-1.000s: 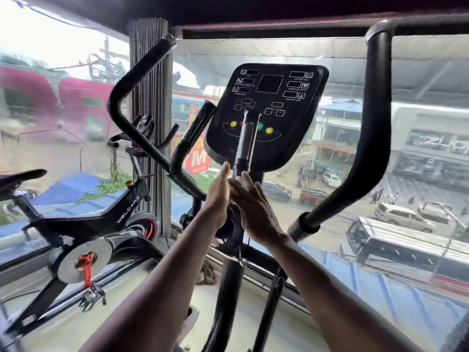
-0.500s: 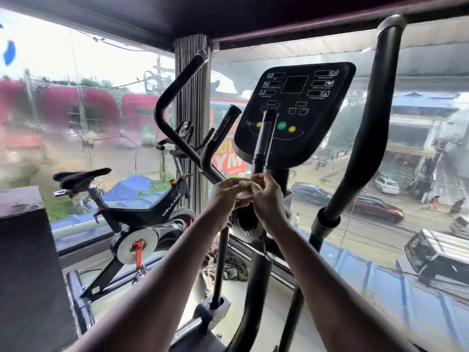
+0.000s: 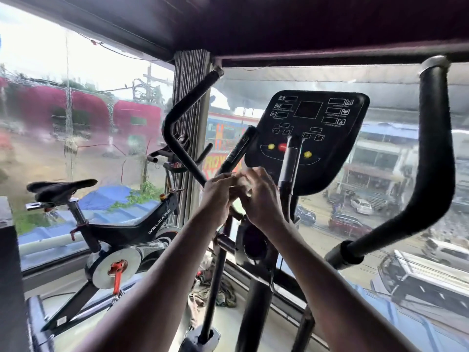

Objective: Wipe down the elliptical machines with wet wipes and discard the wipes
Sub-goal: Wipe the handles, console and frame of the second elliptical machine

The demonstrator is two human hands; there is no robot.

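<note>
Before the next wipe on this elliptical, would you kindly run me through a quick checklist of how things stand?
1. Wipe in hand: ok; both the left hand and right hand pinch a pale wipe.
2. Wipe unfolded: cannot tell; it is bunched and blurred.
3. Console within reach: ok; it sits just above the hands.
4. Hands off the machine: ok; neither touches a handlebar.
5. Bin for used wipes: cannot tell; none in view.
</note>
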